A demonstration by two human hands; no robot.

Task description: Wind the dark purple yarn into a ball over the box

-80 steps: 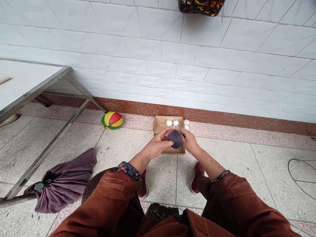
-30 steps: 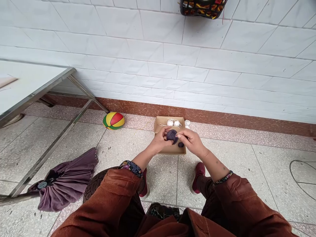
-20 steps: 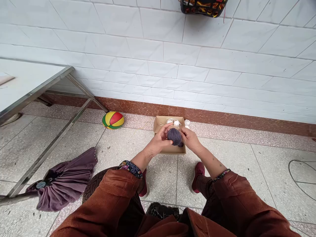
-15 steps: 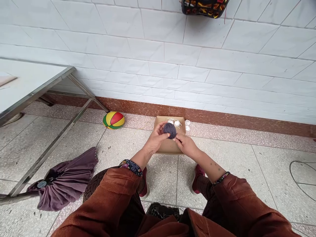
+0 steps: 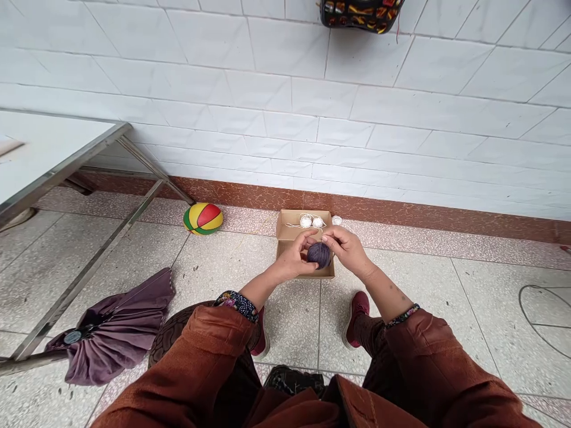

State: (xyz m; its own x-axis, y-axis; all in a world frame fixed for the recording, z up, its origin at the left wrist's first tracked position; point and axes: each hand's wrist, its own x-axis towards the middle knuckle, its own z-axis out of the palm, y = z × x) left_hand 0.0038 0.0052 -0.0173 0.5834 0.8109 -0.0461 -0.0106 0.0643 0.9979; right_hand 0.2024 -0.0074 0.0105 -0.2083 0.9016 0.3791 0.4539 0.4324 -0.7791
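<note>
My left hand (image 5: pixel 292 260) is closed round a dark purple-grey ball of yarn (image 5: pixel 319 255), with the fingers behind it and the thumb at its lower side. At the ball's upper right, my right hand (image 5: pixel 348 249) is closed in a pinch; the yarn strand between its fingertips is too thin to make out clearly. Below both hands an open cardboard box (image 5: pixel 282 233) stands on the floor. White balls of yarn (image 5: pixel 306 221) with loose strands lie in its far part, and another white ball (image 5: pixel 336 220) sits just outside on the right.
A yellow, red and green ball (image 5: pixel 203 219) rests by the wall, near the metal-framed table (image 5: pixel 107 134) on the left. Purple cloth (image 5: pixel 120 327) lies by the table leg. A dark patterned basket (image 5: pixel 361 15) is at the top, and a wire frame (image 5: pixel 530 321) at the right.
The purple-grey ball has moved right and nearer my body. My right hand has gone from its lower right side to above its upper right. More of the white yarn now shows.
</note>
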